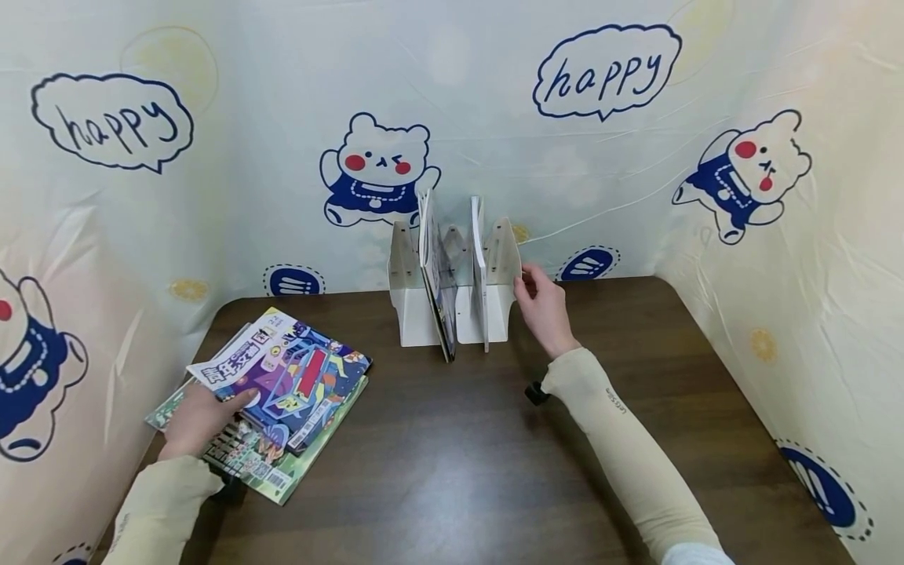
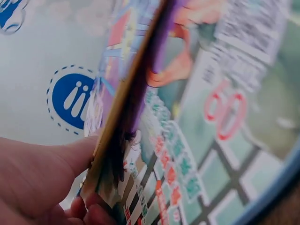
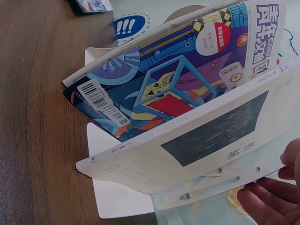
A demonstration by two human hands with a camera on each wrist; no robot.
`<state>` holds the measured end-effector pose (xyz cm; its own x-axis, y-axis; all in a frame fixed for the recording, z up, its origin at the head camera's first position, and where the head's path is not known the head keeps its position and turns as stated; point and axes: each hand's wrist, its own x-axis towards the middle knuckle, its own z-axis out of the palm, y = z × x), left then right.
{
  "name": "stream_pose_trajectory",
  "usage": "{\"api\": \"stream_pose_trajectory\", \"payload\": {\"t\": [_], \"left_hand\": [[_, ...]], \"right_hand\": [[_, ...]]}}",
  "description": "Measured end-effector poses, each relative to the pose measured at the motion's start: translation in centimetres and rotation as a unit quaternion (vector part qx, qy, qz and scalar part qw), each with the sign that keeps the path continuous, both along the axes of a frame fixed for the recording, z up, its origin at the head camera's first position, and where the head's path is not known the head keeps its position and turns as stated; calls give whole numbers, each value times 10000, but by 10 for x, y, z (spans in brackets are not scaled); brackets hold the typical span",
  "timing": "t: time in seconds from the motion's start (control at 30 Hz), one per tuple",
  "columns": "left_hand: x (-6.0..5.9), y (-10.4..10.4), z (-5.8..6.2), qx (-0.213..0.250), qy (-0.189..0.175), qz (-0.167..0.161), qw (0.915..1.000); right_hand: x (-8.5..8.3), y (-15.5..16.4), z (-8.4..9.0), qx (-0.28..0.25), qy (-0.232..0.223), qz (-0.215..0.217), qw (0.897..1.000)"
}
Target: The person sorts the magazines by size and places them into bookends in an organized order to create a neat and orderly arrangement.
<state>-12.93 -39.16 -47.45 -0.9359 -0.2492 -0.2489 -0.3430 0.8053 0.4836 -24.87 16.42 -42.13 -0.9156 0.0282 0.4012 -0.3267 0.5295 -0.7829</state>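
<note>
My left hand (image 1: 192, 422) pinches a purple and blue magazine (image 1: 304, 373) by its near left edge, thumb on the cover and fingers curled underneath. Below it lies a green magazine (image 1: 286, 480), partly covered; the left wrist view shows its cover (image 2: 225, 140) close beside the gripped edge. At the back of the table my right hand (image 1: 542, 310) holds the right side panel of a white book rack (image 1: 503, 255), with thumb and fingers at the panel's edge. Upright in the rack stand a white book (image 3: 211, 136) and a purple-blue magazine (image 3: 168, 89).
The brown wooden table (image 1: 452, 471) ends at a patterned curtain (image 1: 480, 149) behind the rack, with more curtain along both sides. A second upright magazine (image 1: 425, 243) leans beside the purple-blue one in the rack's left part.
</note>
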Motion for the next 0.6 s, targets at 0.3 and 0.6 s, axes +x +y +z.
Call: {"api": "stream_pose_trajectory", "payload": {"t": [0.3, 0.6], "left_hand": [[-5, -8, 2, 1641, -82, -125, 9863], [-12, -11, 12, 4538, -330, 473, 8892]], "right_hand": [[0, -1, 3, -10, -57, 60, 10000], [0, -2, 5, -19, -31, 2, 10000]]}}
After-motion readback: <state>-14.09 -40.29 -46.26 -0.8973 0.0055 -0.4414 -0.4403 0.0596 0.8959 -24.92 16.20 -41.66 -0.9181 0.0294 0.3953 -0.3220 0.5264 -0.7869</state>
